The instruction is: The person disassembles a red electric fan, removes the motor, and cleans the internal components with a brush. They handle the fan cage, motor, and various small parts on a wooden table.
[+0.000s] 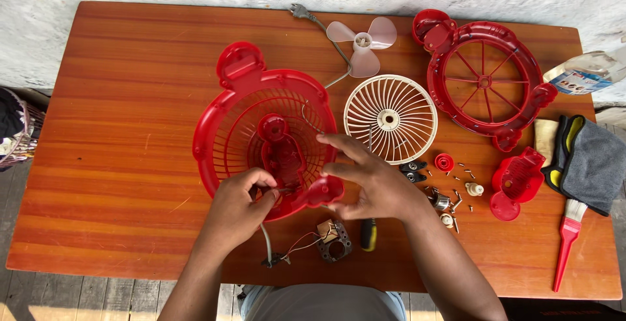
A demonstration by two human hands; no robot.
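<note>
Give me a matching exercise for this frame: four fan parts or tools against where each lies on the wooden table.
Things:
1. translucent pink three-blade propeller
2. white round plastic grille
3. red-handled paintbrush
4. red spoked ring frame

Places:
A. table's right front corner
B. centre, right of the red basket guard
C. back right
D. back edge, beside the grey cord

Pairs: 1-D, 2-B, 3-A, 4-C

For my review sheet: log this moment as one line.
left hand: pinching wires at red fan housing | right hand: on housing rim | nearby: white grille, screwdriver
</note>
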